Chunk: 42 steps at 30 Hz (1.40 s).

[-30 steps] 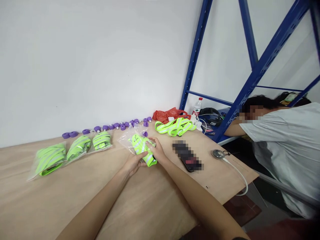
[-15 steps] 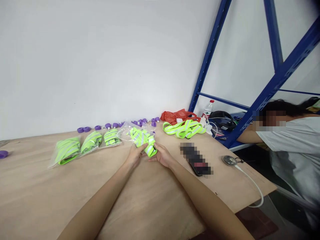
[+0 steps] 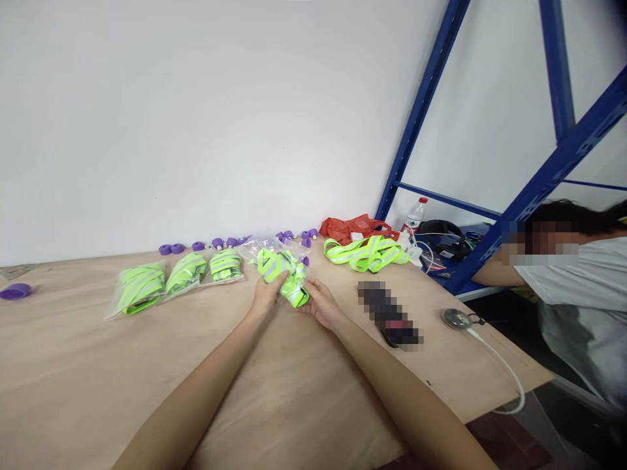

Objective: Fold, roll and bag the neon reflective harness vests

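Lime strap (image 3: 272,264): bundled, at least partly inside clear bag (image 3: 251,247)
Left hand (image 3: 266,297): gripping the strap
Right hand (image 3: 323,305): holding its near end

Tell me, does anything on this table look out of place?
One purple piece looks stray: it lies alone at the far left, apart from the row of purple pieces. The loose yellow-green strapping lies in open loops, unlike the three bagged bundles. Nothing looks spilled.

L hand (image 3: 266,296) partly hid bhnd bag (image 3: 275,263); phone (image 3: 389,316) scrn blurred.
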Tool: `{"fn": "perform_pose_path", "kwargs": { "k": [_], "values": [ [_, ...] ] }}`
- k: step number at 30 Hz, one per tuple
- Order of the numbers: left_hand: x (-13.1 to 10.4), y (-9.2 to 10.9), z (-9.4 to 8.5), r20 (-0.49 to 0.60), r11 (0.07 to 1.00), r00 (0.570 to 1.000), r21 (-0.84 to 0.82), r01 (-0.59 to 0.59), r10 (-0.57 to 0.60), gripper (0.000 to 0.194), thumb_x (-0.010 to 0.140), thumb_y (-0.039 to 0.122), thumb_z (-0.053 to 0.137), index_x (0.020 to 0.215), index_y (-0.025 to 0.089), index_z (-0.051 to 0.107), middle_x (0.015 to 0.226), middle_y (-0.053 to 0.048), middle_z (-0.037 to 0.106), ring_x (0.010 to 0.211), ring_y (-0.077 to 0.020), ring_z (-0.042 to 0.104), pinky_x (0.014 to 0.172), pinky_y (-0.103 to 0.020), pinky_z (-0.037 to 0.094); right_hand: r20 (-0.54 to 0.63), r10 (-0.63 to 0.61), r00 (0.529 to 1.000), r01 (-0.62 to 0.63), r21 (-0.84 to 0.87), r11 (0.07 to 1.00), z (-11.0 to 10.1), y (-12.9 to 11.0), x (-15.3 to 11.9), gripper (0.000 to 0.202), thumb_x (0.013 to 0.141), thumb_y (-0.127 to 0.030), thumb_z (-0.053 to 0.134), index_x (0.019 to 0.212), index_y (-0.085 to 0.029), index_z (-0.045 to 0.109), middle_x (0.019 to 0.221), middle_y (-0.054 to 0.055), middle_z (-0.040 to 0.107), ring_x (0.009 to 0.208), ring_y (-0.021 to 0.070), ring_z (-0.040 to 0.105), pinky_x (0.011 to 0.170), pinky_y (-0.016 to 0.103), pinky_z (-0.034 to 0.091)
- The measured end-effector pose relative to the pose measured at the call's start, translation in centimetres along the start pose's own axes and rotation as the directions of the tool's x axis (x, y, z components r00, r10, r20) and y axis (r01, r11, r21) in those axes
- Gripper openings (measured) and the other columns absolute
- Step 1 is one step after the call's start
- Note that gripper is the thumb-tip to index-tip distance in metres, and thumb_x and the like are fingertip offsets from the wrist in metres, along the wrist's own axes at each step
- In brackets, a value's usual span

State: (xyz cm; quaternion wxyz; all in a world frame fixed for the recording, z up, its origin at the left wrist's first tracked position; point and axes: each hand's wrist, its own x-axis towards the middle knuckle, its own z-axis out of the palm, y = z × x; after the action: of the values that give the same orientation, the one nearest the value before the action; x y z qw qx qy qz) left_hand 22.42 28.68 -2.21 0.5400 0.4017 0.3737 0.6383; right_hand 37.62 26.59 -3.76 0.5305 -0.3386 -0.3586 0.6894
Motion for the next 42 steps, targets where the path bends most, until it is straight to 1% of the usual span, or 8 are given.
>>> {"fn": "perform_pose_path", "kwargs": {
  "k": [5, 10, 14, 17, 24, 32, 37, 42],
  "values": [
    [-0.9, 0.0, 0.6, 0.078, 0.996, 0.996, 0.085, 0.041, -0.047, 0.057, 0.054, 0.039, 0.093, 0.100, 0.011, 0.074, 0.102, -0.013, 0.077, 0.091, -0.0294, 0.073, 0.084, -0.040, 0.056, -0.102, -0.056, 0.993, 0.060, 0.039, 0.997, 0.0, 0.3, 0.2, 0.047, 0.063, -0.049, 0.089, 0.086, -0.021, 0.059, 0.075, -0.002, 0.071, 0.063, 0.0140, 0.066, 0.051, 0.024, 0.056],
    [-1.7, 0.0, 1.4, 0.142, 0.993, 0.988, 0.108, 0.040, -0.056, 0.057, 0.052, 0.040, 0.093, 0.099, 0.012, 0.075, 0.102, -0.014, 0.077, 0.091, -0.0295, 0.073, 0.083, -0.039, 0.056, -0.157, -0.109, 0.982, 0.122, 0.078, 0.989, 0.1, 0.4, 0.1, 0.042, 0.066, -0.049, 0.087, 0.088, -0.022, 0.064, 0.083, -0.001, 0.075, 0.070, 0.0140, 0.069, 0.060, 0.024, 0.056],
    [-1.5, 0.2, 1.6, 0.113, 0.996, 0.994, 0.093, -0.018, 0.007, 0.060, 0.052, 0.041, 0.093, 0.101, 0.013, 0.073, 0.106, -0.013, 0.077, 0.096, -0.0283, 0.072, 0.089, -0.038, 0.055, -0.130, -0.114, 0.985, 0.127, 0.094, 0.988, 0.3, 0.0, -0.2, 0.039, 0.066, -0.045, 0.087, 0.093, -0.021, 0.071, 0.092, 0.002, 0.077, 0.081, 0.0169, 0.071, 0.071, 0.028, 0.058],
    [-1.3, 0.5, 1.5, 0.109, 0.995, 0.994, 0.088, -0.041, 0.031, 0.061, 0.054, 0.043, 0.092, 0.104, 0.012, 0.072, 0.110, -0.013, 0.076, 0.098, -0.0281, 0.071, 0.089, -0.038, 0.055, -0.106, -0.102, 0.989, 0.112, 0.094, 0.989, 0.4, -0.2, -0.3, 0.037, 0.063, -0.040, 0.089, 0.090, -0.020, 0.074, 0.091, 0.003, 0.077, 0.080, 0.0175, 0.071, 0.071, 0.029, 0.058],
    [-1.6, 0.3, 1.3, 0.161, 0.991, 0.987, 0.130, -0.014, -0.007, 0.054, 0.051, 0.039, 0.093, 0.093, 0.012, 0.073, 0.095, -0.012, 0.078, 0.087, -0.0278, 0.073, 0.079, -0.036, 0.057, -0.136, -0.124, 0.983, 0.137, 0.089, 0.987, 0.6, 0.3, -0.5, 0.032, 0.060, -0.039, 0.090, 0.077, -0.020, 0.071, 0.074, 0.000, 0.073, 0.065, 0.0147, 0.066, 0.059, 0.026, 0.055],
    [-2.1, 0.4, 1.5, 0.195, 0.990, 0.981, 0.142, -0.011, -0.017, 0.053, 0.057, 0.039, 0.091, 0.099, 0.013, 0.074, 0.100, -0.010, 0.077, 0.091, -0.0282, 0.072, 0.083, -0.036, 0.055, -0.111, -0.146, 0.983, 0.160, 0.129, 0.979, 1.1, 0.6, -1.0, 0.021, 0.065, -0.030, 0.084, 0.072, -0.022, 0.066, 0.077, -0.001, 0.071, 0.074, 0.0154, 0.066, 0.074, 0.028, 0.056],
    [-2.1, 0.5, 1.5, 0.207, 0.992, 0.978, 0.129, -0.007, -0.020, 0.049, 0.057, 0.040, 0.091, 0.095, 0.013, 0.075, 0.100, -0.011, 0.077, 0.092, -0.0280, 0.071, 0.083, -0.036, 0.055, -0.093, -0.135, 0.986, 0.148, 0.157, 0.976, 1.3, 0.4, -0.9, 0.017, 0.066, -0.024, 0.080, 0.071, -0.023, 0.064, 0.076, -0.001, 0.069, 0.076, 0.0168, 0.065, 0.076, 0.029, 0.055],
    [-2.0, 0.5, 1.4, 0.226, 0.994, 0.974, 0.112, -0.005, -0.020, 0.047, 0.060, 0.038, 0.091, 0.095, 0.011, 0.075, 0.095, -0.011, 0.077, 0.086, -0.0266, 0.071, 0.082, -0.037, 0.055, -0.054, -0.112, 0.992, 0.120, 0.208, 0.971, 1.6, 0.2, -1.0, 0.010, 0.068, -0.024, 0.074, 0.073, -0.023, 0.066, 0.078, -0.002, 0.069, 0.077, 0.0155, 0.065, 0.076, 0.027, 0.055]
  ]
}}
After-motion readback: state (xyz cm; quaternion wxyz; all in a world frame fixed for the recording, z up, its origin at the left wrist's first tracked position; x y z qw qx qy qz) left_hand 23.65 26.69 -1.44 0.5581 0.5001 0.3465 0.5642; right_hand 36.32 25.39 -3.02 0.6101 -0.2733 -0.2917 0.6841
